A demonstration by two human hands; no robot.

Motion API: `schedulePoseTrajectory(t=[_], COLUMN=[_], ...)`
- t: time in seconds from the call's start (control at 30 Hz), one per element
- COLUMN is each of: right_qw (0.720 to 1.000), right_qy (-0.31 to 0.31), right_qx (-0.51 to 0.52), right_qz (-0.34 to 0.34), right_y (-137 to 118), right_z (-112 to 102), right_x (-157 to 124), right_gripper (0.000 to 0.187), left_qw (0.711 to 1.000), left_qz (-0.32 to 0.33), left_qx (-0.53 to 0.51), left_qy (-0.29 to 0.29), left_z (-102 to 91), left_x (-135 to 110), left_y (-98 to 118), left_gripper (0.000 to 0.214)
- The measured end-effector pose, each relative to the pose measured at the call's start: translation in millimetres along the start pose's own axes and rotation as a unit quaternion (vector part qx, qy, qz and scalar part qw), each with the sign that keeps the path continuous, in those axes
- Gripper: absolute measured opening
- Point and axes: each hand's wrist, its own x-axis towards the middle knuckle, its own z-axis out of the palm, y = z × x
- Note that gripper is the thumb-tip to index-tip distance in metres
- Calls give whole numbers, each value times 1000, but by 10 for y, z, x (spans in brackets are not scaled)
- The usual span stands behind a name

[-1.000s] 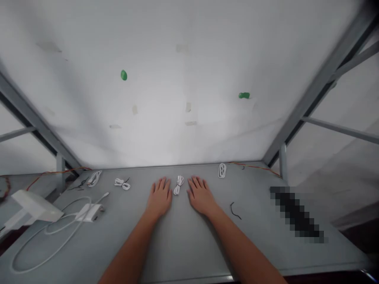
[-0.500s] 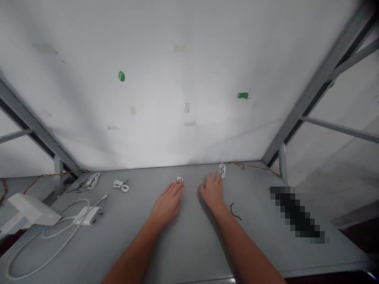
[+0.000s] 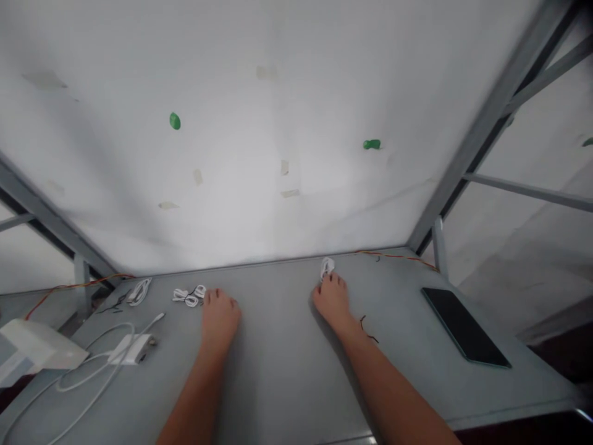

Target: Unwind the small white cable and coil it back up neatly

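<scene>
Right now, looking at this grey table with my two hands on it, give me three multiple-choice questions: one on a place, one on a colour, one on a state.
1. Where does the dark tablet lie?
A. right of the right hand
B. between the hands
C. at the far left

2. What colour is the cable bundle at the right hand?
A. green
B. white
C. red

3. How is the left hand placed?
A. raised high above the table
B. holding the tablet
C. down on the table, fingertips by a white bundle

Answers: 1 A, it rests near the table's right edge. 2 B, the coil at the fingertips is white. 3 C, it lies low beside the small bundle.
</scene>
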Motion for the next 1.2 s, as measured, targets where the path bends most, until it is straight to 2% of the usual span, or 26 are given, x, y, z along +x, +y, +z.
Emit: schedulePoseTrajectory(t=[0.1,0.2,0.27,0.33,0.4,0.5,0.63,0.73,0.83,0.9,0.97,1.1,1.2], right_qw=[990,948,917,908,927,962,970,968,955,927,883,788,736], right_qy=[-65,-115,-139,-150,-138,-95,-73,-69,-61,-66,-91,-144,-158], right_qx=[46,144,209,250,247,178,117,138,236,338,444,597,658], right_qz=[-116,-259,-311,-301,-248,-186,-199,-200,-169,-146,-118,-49,-8], right_y=[-301,-510,-561,-549,-499,-420,-388,-386,-370,-359,-355,-364,-375], right_z=[-19,-43,-52,-37,6,97,207,250,255,248,241,242,250], right_x=[-331,-595,-647,-593,-475,-297,-212,-209,-178,-147,-122,-111,-117], right_gripper=[50,48,45,41,42,42,47,47,38,31,26,31,37], left_qw=[994,967,954,946,941,933,904,868,794,739,703,671,649], left_qz=[-29,-37,-39,-42,-45,-40,-40,-41,-72,-90,-97,-116,-117], left_qx=[-105,-244,-277,-287,-293,-309,-373,-441,-562,-634,-674,-697,-708], left_qy=[19,-60,-107,-141,-165,-180,-204,-224,-222,-212,-205,-225,-252], left_z=[3,55,70,55,28,6,41,87,111,106,86,38,14], left_x=[-25,-70,-86,-89,-81,-66,-76,-121,-181,-211,-225,-203,-182], left_y=[180,454,553,563,529,500,580,687,793,850,888,902,887], left_gripper=[37,34,34,32,27,21,28,32,37,40,40,39,45])
